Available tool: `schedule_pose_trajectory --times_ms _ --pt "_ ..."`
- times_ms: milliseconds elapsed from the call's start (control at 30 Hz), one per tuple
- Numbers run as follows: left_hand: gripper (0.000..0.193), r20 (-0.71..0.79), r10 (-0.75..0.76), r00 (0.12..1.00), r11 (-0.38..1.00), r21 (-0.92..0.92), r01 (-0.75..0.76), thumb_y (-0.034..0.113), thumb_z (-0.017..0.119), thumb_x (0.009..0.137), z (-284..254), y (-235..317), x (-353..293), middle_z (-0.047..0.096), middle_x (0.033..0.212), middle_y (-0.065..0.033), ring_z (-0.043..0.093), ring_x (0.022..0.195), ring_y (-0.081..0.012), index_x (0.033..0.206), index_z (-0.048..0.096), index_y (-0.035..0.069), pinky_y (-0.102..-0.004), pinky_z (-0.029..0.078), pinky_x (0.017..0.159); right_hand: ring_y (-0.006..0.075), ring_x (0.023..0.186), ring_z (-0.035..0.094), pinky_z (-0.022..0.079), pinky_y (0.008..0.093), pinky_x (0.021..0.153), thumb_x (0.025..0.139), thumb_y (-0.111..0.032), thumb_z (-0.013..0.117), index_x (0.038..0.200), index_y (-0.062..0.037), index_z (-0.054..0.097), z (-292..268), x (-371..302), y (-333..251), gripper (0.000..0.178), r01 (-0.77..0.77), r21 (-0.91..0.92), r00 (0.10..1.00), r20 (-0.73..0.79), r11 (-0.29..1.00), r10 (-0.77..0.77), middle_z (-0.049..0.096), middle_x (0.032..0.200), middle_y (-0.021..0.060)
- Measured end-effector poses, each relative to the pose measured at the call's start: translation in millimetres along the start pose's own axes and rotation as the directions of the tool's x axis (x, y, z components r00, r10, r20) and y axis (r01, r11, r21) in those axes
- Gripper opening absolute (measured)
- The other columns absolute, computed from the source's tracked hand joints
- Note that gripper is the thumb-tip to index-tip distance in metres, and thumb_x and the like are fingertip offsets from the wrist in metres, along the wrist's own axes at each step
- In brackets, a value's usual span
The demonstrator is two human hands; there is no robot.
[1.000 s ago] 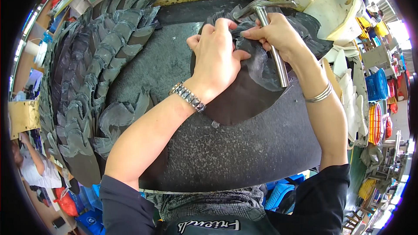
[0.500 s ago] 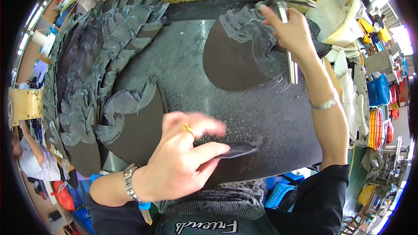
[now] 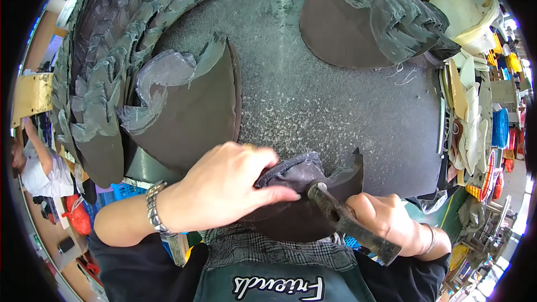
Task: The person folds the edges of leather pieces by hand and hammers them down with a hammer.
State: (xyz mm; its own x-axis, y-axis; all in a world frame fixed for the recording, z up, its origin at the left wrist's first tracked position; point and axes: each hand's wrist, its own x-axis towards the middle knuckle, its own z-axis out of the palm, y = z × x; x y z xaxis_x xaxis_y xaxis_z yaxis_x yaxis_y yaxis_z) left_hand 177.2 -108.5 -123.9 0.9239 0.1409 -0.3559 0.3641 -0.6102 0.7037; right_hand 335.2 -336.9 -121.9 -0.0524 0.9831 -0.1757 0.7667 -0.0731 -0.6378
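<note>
Left hand spread flat, fingers pressing a dark brown, curved leather-like cut piece with a grey folded fabric edge onto the speckled dark grey work slab; right hand closed around a worn metal hammer with a dark, scuffed handle, its head resting on the folded edge just beside the left fingertips; good practice, by judgement, would be short, flat taps with the fingertips kept clear of the head; the piece lies at the near edge of the slab, close to the person's body, its grey margin puckered, its brown face smooth and matt; similar stacked pieces lie well apart, farther back.
</note>
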Motion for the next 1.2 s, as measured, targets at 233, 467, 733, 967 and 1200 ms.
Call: schedule_pose_trajectory --times_ms 233,467,733,967,1200 --pt "0.025 0.087 0.034 0.996 0.919 -0.394 0.003 0.015 0.075 0.079 6.9 -8.3 25.4 0.065 0.081 -0.0102 0.065 0.070 -0.0250 0.094 0.064 0.000 -0.0317 0.053 0.065 0.0213 0.048 0.057 0.046 0.0332 0.039 0.079 -0.013 0.068 0.087 -0.0043 0.050 -4.5 3.3 2.6 0.021 0.062 -0.040 0.993 -0.094 0.997 -0.065 0.050 0.064 0.0053" --pt "0.015 -0.347 0.341 0.874 0.939 0.167 -0.300 0.013 0.079 0.066 23.1 -5.2 14.9 0.057 0.082 0.0030 0.047 0.090 -0.0199 0.076 0.068 0.013 -0.0373 0.031 0.082 0.0157 0.045 0.052 0.042 0.0300 0.037 0.072 -0.010 0.065 0.080 -0.0060 0.048 9.6 1.3 -4.0 0.019 0.032 -0.221 0.995 -0.089 0.975 -0.053 0.044 0.062 0.0029" --pt "0.016 -0.289 0.343 0.894 0.915 0.317 -0.249 0.013 0.077 0.068 30.1 -6.0 18.9 0.054 0.081 0.0005 0.047 0.090 -0.0232 0.075 0.062 0.011 -0.0403 0.032 0.081 0.0146 0.046 0.051 0.039 0.0298 0.038 0.077 -0.008 0.064 0.078 -0.0054 0.050 26.5 -17.1 -9.0 0.014 0.000 -0.187 0.987 -0.161 0.982 -0.031 0.042 0.061 0.0021" --pt "0.012 -0.138 0.422 0.896 0.770 0.577 -0.274 0.008 0.064 0.076 41.5 12.9 14.3 0.048 0.079 -0.0092 0.047 0.078 -0.0246 0.080 0.054 0.003 -0.0362 0.040 0.073 0.0202 0.049 0.054 0.041 0.0331 0.039 0.079 -0.009 0.065 0.081 -0.0039 0.049 39.5 -21.3 -14.6 0.017 -0.077 -0.101 0.967 -0.250 0.992 0.049 0.046 0.063 0.0055" --pt "0.019 -0.202 0.506 0.839 0.853 0.263 -0.451 -0.004 0.063 0.076 37.1 21.1 -3.4 0.061 0.085 -0.0137 0.058 0.076 -0.0285 0.090 0.051 0.001 -0.0356 0.047 0.068 0.0200 0.049 0.054 0.041 0.0334 0.039 0.079 -0.008 0.065 0.082 -0.0037 0.049 43.6 -21.6 -12.4 0.017 -0.065 -0.081 0.962 -0.270 0.995 0.041 0.046 0.064 0.0057"
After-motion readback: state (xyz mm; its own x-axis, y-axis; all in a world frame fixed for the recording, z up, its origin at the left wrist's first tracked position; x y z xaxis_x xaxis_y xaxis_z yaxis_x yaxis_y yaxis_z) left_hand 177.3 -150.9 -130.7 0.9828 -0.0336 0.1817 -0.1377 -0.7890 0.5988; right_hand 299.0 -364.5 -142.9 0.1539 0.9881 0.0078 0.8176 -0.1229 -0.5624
